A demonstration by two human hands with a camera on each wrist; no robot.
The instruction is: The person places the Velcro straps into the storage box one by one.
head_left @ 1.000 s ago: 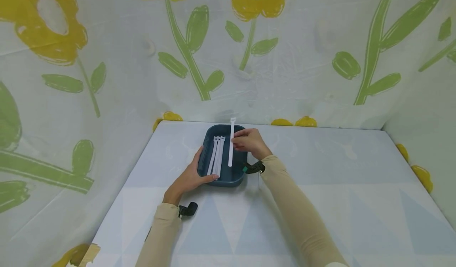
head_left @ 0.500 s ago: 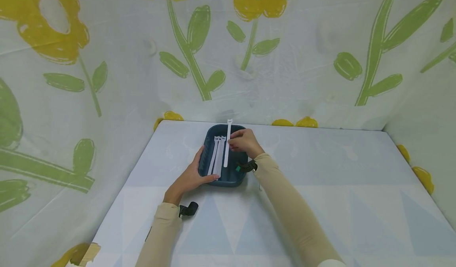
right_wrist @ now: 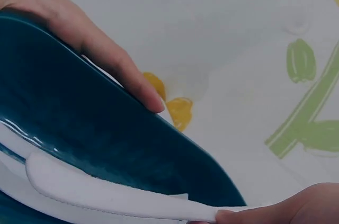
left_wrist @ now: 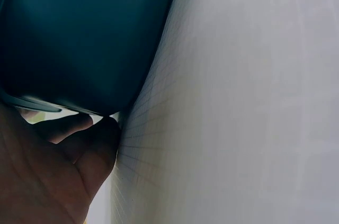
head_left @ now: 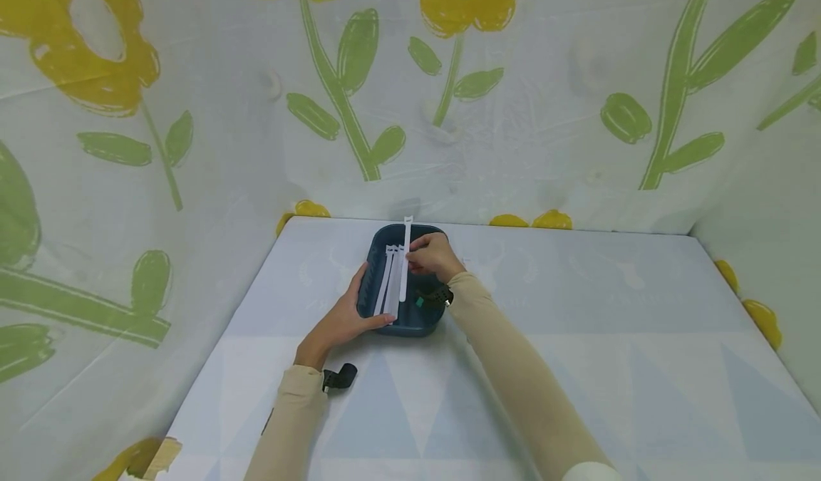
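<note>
A dark teal tray point(head_left: 417, 330) stands towards the back of the table. My left hand point(head_left: 340, 323) grips its left side, fingers along the outer wall point(left_wrist: 85, 38) and thumb over the near rim. Between thumb and fingers, my right hand point(head_left: 436, 255) pinches a white cable tie point(head_left: 403, 281), held lengthwise over the tray, its slotted head at the far end. Several more white cable ties point(head_left: 387, 285) lie side by side in the tray's left half, just left of the held one. In the right wrist view the held tie point(right_wrist: 106, 195) overlaps those below it.
The table point(head_left: 577, 367) has a pale blue and white triangle pattern. Behind it and at both sides hang white sheets point(head_left: 545, 110) printed with yellow flowers and green leaves. Dark wrist cameras point(head_left: 343, 375) sit on both wrists.
My right hand has moved left with the cable tie, bringing it from the tray's right half up beside the other ties. My left hand has stayed on the tray.
</note>
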